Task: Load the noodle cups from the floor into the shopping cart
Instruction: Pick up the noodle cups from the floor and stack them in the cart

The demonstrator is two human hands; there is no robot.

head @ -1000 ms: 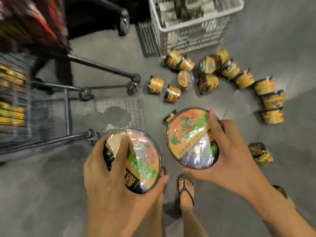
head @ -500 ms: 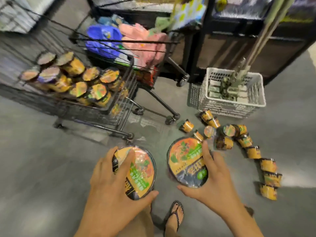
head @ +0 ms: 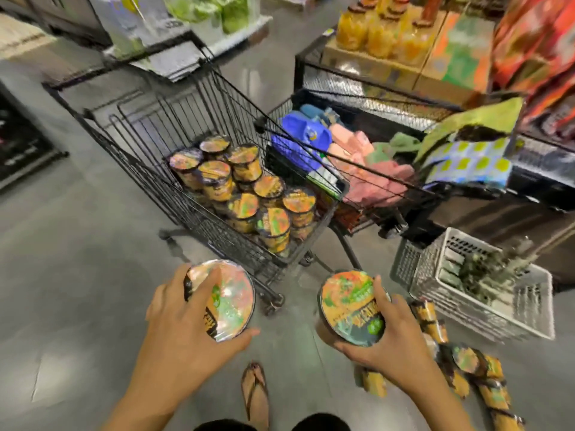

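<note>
Head view: the left hand (head: 186,331) grips a round, film-wrapped orange noodle cup (head: 230,303) at seven o'clock, the right hand (head: 395,346) a second such cup (head: 348,306) at five, each grip clamped across the lid rim. Likely light, thin-walled, slick: span the rim, don't squeeze. The black wire shopping cart (head: 186,110) stands at twelve.

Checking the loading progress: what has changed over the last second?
The view swung up from the floor to the shopping cart, now straight ahead. The left hand and right hand brought the left cup and right cup toward it. Nothing was let go or newly taken. Unchanged: both grips, the loaded cups in the cart, the floor cups at the right.
</note>
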